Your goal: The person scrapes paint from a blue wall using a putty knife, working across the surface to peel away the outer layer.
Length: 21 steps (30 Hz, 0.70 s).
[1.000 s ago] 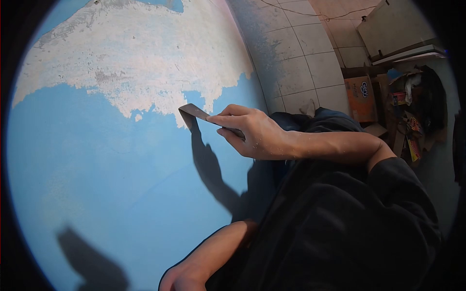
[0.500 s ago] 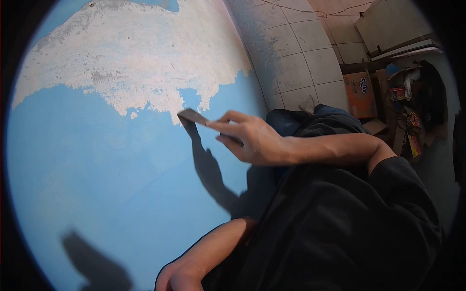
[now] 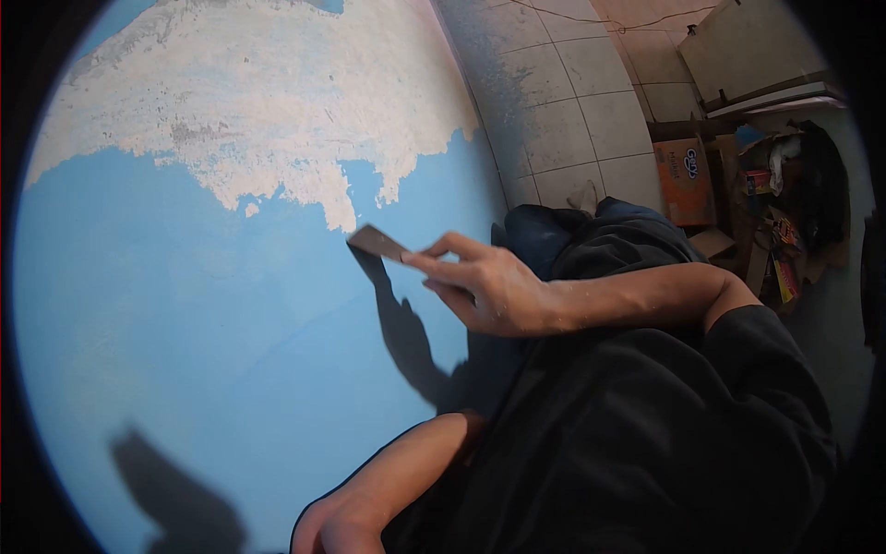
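My right hand (image 3: 498, 286) is closed round a flat scraper (image 3: 377, 242), with the blade pointing left from the fingers. The blade's tip is at the blue wall (image 3: 231, 351), just below the ragged lower edge of a bare whitish patch (image 3: 277, 102). A dark shadow of the hand and tool falls on the blue paint beneath them. At the bottom edge of the view is my left hand (image 3: 346, 531), bent at the wrist and cut off by the frame. Its fingers are out of sight, so what it touches or holds is hidden.
Pale floor tiles (image 3: 558, 129) run along the wall. An orange cardboard box (image 3: 684, 180) stands at the right beside a heap of wrappers and dark bags (image 3: 817, 185). A light board-like object (image 3: 752, 55) is at the upper right. My legs are folded near the wall.
My right hand and the scraper have moved a little down and to the right, off the lower tip of the whitish patch. My left hand has hardly moved.
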{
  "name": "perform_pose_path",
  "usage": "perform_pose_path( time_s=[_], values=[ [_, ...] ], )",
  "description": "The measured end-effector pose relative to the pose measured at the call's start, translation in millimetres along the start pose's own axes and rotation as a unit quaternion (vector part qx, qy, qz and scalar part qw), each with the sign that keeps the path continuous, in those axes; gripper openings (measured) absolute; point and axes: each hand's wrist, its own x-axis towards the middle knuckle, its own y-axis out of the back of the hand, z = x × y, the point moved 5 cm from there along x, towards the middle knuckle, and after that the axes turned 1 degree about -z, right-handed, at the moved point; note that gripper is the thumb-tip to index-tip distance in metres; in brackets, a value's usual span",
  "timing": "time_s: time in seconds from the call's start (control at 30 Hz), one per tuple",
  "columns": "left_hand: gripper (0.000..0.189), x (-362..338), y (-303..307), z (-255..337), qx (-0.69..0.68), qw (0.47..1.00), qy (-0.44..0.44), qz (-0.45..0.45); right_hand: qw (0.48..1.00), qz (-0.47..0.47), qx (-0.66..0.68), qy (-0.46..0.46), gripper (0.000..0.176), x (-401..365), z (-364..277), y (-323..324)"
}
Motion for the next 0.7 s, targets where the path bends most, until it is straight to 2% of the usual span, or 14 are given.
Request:
perform_pose_path(
  time_s=[0.2,0.3,0.4,0.7],
  values=[
    [0.034,3,3,-2,0.017,1.000,-0.005,-0.012,1.000,0.020,0.015,0.010,0.042,12,4,2],
    [0.035,4,1,-2,0.028,0.999,-0.022,-0.021,1.000,-0.015,0.003,0.004,0.041,3,-4,3],
    [0.036,9,11,-6,0.051,0.994,-0.052,-0.086,1.000,-0.008,-0.009,-0.007,0.043,18,5,8],
    [0.041,7,11,-7,0.038,0.998,-0.032,-0.047,1.000,-0.011,-0.005,0.000,0.045,15,6,5]
  ],
)
